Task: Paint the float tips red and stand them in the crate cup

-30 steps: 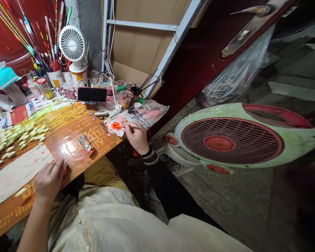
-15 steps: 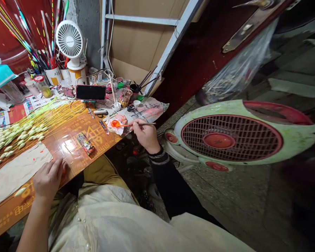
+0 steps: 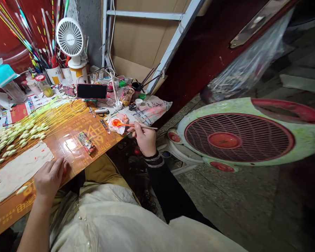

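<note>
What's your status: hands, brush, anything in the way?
Right hand: thin brush, tip in orange paint. Left hand: on tabletop, beside pale cloth. Nearby: yellow stems.

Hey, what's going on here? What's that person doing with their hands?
A person is sitting at a shiny orange-brown board, doing small, careful work. Their right hand pinches a thin stick with an orange end, held over some orange paint on crumpled white tissue. Their left hand rests flat on the board beside a pale cloth. Past the cloth lies a bunch of thin sticks with pale bulbs.
</note>
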A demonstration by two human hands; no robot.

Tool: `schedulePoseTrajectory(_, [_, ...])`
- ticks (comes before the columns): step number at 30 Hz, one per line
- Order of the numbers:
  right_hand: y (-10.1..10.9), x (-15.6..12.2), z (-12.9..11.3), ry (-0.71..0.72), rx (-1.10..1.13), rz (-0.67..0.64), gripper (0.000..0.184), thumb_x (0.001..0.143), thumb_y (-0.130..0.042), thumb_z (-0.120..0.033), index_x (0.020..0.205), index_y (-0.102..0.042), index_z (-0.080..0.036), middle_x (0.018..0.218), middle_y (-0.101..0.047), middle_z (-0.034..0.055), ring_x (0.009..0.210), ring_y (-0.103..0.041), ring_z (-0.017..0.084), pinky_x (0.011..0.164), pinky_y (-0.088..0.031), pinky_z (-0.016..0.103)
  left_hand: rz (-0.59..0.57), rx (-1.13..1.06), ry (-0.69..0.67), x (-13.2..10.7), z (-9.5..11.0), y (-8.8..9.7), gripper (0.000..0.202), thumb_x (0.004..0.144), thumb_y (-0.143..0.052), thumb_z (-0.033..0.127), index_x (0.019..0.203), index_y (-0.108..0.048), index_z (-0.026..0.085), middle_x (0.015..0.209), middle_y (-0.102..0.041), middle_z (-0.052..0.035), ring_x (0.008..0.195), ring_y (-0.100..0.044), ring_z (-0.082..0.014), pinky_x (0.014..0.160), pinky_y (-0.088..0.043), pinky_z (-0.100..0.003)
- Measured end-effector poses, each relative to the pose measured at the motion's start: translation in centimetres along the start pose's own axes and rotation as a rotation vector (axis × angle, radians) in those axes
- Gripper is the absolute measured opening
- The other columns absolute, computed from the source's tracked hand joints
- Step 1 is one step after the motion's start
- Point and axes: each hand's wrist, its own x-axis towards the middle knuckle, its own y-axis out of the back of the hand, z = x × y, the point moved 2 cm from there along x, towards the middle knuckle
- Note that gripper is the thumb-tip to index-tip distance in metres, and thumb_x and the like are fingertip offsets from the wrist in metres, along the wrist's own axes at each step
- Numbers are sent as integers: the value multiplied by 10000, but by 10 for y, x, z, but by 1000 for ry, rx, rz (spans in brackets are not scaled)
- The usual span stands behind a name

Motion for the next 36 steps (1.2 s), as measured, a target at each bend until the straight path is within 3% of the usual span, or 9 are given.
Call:
schedulePoseTrajectory(6, [9, -10, -3, -1, 16, 53, 413, 955, -475, -526, 1011, -698, -183, 758, -702, 36, 544, -535, 107, 520, -440, 238, -44, -21, 51, -4, -1, -1, 164, 931, -610, 258, 1067, -674, 192, 846, -733, -48, 737, -658, -159, 689, -447, -257])
schedulePoseTrajectory(9, [3, -28, -8, 71, 88, 83, 346, 972, -459, -464, 1019, -691, -211, 780, -694, 32, 612, -581, 129, 575, -487, 266, -76, -51, 83, -5, 0, 0, 171, 941, -584, 255, 1072, -684, 210, 845, -737, -44, 752, -664, -164, 688, -449, -264])
schedulePoseTrajectory(14, [-30, -76, -11, 354, 70, -139, 279, 959, -472, -307, 1136, -682, -259, 950, -711, 64, 884, -665, 207, 800, -567, 403, -69, -36, 93, -2, 4, 3, 159, 949, -571, 269, 1022, -697, 205, 826, -729, -45, 714, -645, -148, 681, -454, -258])
schedulePoseTrajectory(17, [-51, -100, -7, 581, -1, -212, 308, 908, -518, -248, 1173, -670, -284, 989, -719, 60, 913, -667, 238, 832, -580, 470, -80, -21, 90, -1, 5, 4, 155, 953, -563, 264, 1010, -694, 205, 813, -721, -41, 703, -636, -143, 673, -451, -255])
schedulePoseTrajectory(19, [-61, -109, -4, 642, -32, -203, 364, 886, -537, -236, 1222, -646, -324, 1012, -724, 49, 901, -668, 248, 812, -594, 480, -80, -21, 86, -1, 4, 4, 149, 950, -567, 262, 1008, -691, 203, 806, -717, -39, 705, -635, -143, 670, -449, -254])
schedulePoseTrajectory(24, [-72, -116, 3, 534, -67, -176, 419, 882, -541, -279, 1265, -608, -433, 1042, -738, 36, 892, -683, 288, 792, -604, 503, -86, -61, 100, -1, 3, 4, 148, 949, -568, 253, 1018, -689, 204, 813, -716, -39, 719, -642, -142, 684, -452, -253])
schedulePoseTrajectory(36, [-80, -120, 6, 446, -66, -237, 369, 900, -518, -364, 1239, -621, -470, 1059, -742, 4, 886, -688, 302, 795, -590, 545, -126, -91, 158, -4, 1, 1, 178, 952, -552, 282, 1022, -704, 222, 837, -728, -49, 741, -661, -151, 695, -472, -263])
